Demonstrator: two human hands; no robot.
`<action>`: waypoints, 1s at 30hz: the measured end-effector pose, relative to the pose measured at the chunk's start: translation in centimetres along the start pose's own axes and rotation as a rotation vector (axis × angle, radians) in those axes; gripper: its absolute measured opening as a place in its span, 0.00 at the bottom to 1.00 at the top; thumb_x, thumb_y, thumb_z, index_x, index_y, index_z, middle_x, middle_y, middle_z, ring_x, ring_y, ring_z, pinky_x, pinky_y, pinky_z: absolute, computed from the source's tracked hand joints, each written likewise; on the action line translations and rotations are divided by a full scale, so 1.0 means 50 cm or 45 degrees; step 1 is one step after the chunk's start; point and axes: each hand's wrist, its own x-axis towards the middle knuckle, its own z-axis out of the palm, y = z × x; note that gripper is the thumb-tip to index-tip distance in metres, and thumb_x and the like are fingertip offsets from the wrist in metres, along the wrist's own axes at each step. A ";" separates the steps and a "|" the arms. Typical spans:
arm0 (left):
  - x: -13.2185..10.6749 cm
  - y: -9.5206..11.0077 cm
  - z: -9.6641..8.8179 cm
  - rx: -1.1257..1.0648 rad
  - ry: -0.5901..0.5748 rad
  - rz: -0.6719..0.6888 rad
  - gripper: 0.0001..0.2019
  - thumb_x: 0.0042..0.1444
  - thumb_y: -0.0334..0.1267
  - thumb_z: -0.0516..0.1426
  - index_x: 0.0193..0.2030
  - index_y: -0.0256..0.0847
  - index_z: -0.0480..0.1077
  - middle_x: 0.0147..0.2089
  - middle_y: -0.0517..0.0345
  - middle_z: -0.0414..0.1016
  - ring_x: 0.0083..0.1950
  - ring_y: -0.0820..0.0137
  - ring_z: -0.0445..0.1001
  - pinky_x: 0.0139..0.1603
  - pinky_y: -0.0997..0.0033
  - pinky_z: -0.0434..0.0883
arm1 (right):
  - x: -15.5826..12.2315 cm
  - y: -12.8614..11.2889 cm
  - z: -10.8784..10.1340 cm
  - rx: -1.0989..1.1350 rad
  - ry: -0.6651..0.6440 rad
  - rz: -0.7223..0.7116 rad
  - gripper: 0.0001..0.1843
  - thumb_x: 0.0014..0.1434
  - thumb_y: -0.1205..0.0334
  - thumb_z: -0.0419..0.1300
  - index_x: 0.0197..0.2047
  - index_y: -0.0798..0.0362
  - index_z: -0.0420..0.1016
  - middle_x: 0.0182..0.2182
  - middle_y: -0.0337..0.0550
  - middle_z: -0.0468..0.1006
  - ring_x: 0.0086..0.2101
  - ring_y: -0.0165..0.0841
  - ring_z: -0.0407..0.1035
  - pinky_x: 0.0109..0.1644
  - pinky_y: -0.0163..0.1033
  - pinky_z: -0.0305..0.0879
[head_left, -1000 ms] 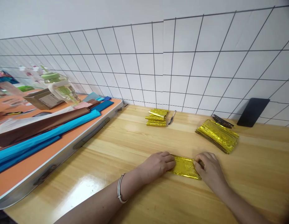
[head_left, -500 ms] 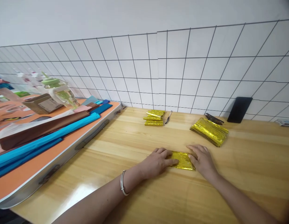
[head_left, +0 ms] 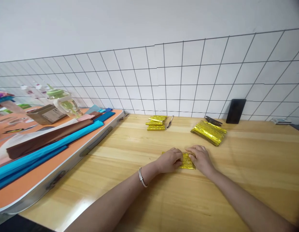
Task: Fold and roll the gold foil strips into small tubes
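A flat, shiny gold foil piece (head_left: 188, 161) lies on the wooden table between my hands. My left hand (head_left: 170, 159) is over its left part, fingers curled down and the tips pressed together on the foil. At the right end, my right hand (head_left: 201, 160) has its thumb on the foil and its fingers bent around the far corner. Both palms hide parts of the piece. Beyond my right hand rests a stack of gold foil strips (head_left: 209, 132). Several narrow gold foil rolls (head_left: 156, 123) lie farther back on the left.
Behind the stack are a dark strip-like object (head_left: 213, 120) and a black phone-like slab (head_left: 236, 111) leaning on the tiled wall. A pen (head_left: 170, 121) lies near the rolls. To the left, an orange-topped table (head_left: 16, 190) holds folded blue and brown sheets, a cardboard box (head_left: 46, 114) and a bottle (head_left: 64, 101).
My left hand has gone from lying flatter, index finger stretched over the foil, to curled fingers farther along it. My right hand keeps to the right end. The camera view has shifted slightly.
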 end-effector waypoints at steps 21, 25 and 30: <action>-0.038 -0.004 0.043 0.386 -0.095 0.090 0.27 0.55 0.43 0.53 0.61 0.38 0.57 0.63 0.47 0.59 0.65 0.61 0.52 0.65 0.57 0.49 | -0.063 -0.123 0.016 -0.106 -0.280 -0.296 0.38 0.62 0.47 0.45 0.68 0.52 0.33 0.66 0.49 0.39 0.64 0.44 0.35 0.63 0.55 0.47; -0.041 -0.003 0.030 0.428 -0.109 0.103 0.24 0.58 0.45 0.51 0.60 0.40 0.59 0.64 0.47 0.55 0.66 0.59 0.50 0.65 0.55 0.49 | -0.068 -0.104 0.023 -0.164 -0.270 -0.308 0.42 0.61 0.46 0.45 0.67 0.54 0.26 0.66 0.52 0.34 0.64 0.46 0.31 0.63 0.55 0.46; -0.073 -0.004 0.006 0.359 -0.032 0.023 0.33 0.59 0.53 0.47 0.66 0.37 0.47 0.67 0.44 0.48 0.68 0.60 0.45 0.65 0.58 0.47 | -0.068 -0.099 0.016 -0.217 -0.352 -0.371 0.43 0.61 0.43 0.44 0.67 0.56 0.27 0.66 0.53 0.33 0.63 0.46 0.30 0.64 0.55 0.41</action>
